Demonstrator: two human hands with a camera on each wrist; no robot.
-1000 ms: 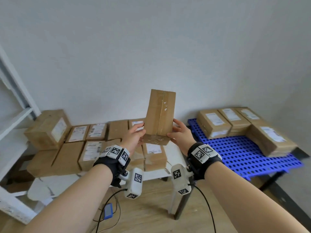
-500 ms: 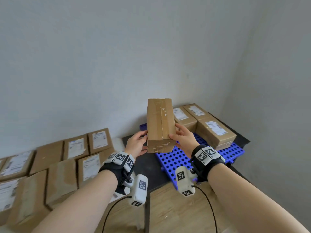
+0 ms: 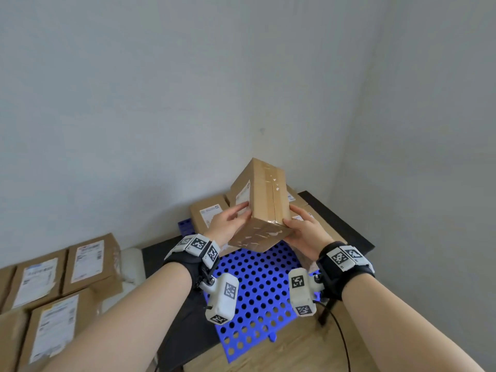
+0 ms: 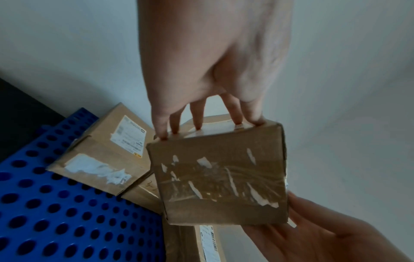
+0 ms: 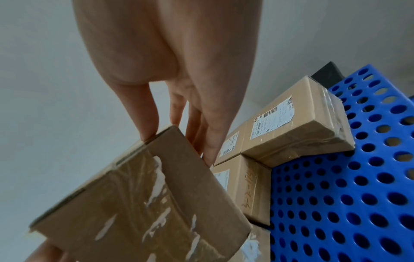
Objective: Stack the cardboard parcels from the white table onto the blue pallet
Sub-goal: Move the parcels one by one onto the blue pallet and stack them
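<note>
You have one cardboard parcel (image 3: 264,200) up in the air between both hands, tilted with its far end raised and its taped end (image 4: 220,182) facing you; it hangs above the far part of the blue pallet (image 3: 257,280), touching nothing below. Your left hand (image 3: 228,224) clamps the parcel's left face, fingertips (image 4: 198,126) spread along the label side and the thumb on top; your right hand (image 3: 303,232) clamps the right face, the thumb (image 5: 143,115) pressed on the upper edge and the other fingers down the side (the palm cups the near lower corner).

On the pallet, past the held parcel, other labelled parcels already lie flat; one (image 3: 208,213) sits at the far left, and more (image 5: 289,122) lie behind and right of your hands, packed edge to edge; how many there are you cannot tell, since the held parcel hides some. The pallet rests on a dark bench (image 3: 346,226). At the left, several more parcels (image 3: 88,260) lie label-up in rows, well apart from the pallet; a wooden floor (image 3: 303,350) shows near you.
</note>
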